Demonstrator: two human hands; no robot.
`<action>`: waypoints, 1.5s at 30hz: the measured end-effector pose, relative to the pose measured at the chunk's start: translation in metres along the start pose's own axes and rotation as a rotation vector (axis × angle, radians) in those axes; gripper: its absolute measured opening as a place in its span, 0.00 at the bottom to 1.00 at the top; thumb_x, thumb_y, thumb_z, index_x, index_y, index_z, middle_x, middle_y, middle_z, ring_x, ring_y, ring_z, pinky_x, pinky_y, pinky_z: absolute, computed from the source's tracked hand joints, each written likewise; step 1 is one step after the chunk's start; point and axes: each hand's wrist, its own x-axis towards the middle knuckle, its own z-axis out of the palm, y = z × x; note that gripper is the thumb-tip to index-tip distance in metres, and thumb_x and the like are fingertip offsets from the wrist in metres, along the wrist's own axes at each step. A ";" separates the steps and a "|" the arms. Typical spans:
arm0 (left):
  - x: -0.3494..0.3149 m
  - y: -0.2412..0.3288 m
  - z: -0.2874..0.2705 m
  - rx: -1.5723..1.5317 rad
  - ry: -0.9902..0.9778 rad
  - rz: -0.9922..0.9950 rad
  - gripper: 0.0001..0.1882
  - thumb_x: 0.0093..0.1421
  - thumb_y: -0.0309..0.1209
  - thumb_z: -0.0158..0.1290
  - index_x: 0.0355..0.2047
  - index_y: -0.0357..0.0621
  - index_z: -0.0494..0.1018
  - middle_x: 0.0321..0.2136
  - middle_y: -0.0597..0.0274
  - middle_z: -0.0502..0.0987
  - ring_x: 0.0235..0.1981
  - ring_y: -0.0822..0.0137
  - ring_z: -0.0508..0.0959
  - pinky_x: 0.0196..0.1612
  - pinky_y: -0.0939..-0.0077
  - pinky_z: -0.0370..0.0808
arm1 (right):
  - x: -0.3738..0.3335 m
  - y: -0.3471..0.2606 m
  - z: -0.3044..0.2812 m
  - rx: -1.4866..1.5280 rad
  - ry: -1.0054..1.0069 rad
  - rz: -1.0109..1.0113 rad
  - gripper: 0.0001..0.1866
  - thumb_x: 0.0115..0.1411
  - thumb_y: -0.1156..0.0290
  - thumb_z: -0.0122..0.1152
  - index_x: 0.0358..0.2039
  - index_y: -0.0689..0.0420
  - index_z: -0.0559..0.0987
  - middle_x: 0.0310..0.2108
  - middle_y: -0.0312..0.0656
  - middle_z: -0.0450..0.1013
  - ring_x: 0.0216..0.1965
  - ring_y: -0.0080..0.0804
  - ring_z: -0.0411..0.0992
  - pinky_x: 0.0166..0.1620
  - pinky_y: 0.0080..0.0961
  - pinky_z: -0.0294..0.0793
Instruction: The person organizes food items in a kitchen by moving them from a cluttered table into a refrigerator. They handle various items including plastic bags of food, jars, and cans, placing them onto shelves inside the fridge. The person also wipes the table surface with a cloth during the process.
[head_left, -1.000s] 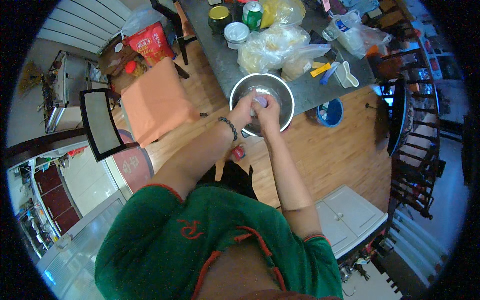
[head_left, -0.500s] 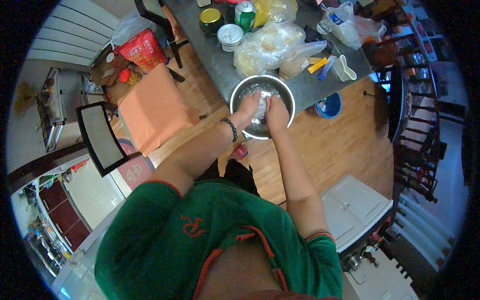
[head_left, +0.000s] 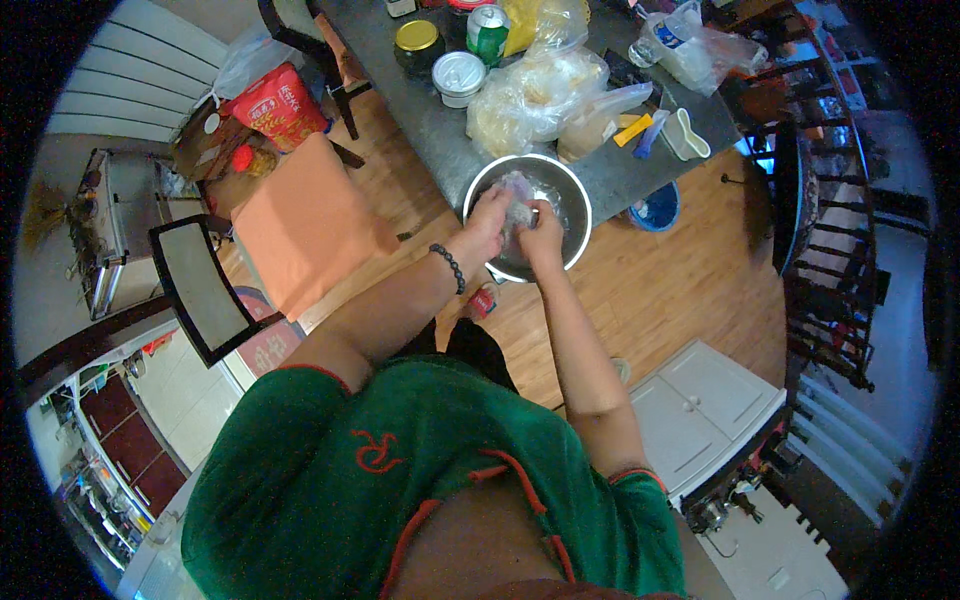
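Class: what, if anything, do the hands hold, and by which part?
A pale thing, kind unclear: left hand at its left side, right hand at its lower right.

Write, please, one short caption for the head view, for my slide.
Left hand and right hand holding a pale item within a metal bowl's rim, beside a dark table.

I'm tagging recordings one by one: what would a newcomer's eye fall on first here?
First, the metal bowl by the near edge of the table, with the left hand and right hand holding a pale lump in it, too blurred to identify. Then the orange seat to the left, and the red bag beyond it.
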 end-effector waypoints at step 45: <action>0.025 -0.001 0.025 1.135 -0.116 0.345 0.20 0.60 0.42 0.43 0.21 0.37 0.71 0.19 0.50 0.72 0.22 0.54 0.72 0.28 0.63 0.67 | -0.056 -0.022 -0.020 0.212 0.320 -0.017 0.10 0.54 0.79 0.54 0.38 0.63 0.75 0.37 0.49 0.71 0.38 0.40 0.72 0.40 0.28 0.72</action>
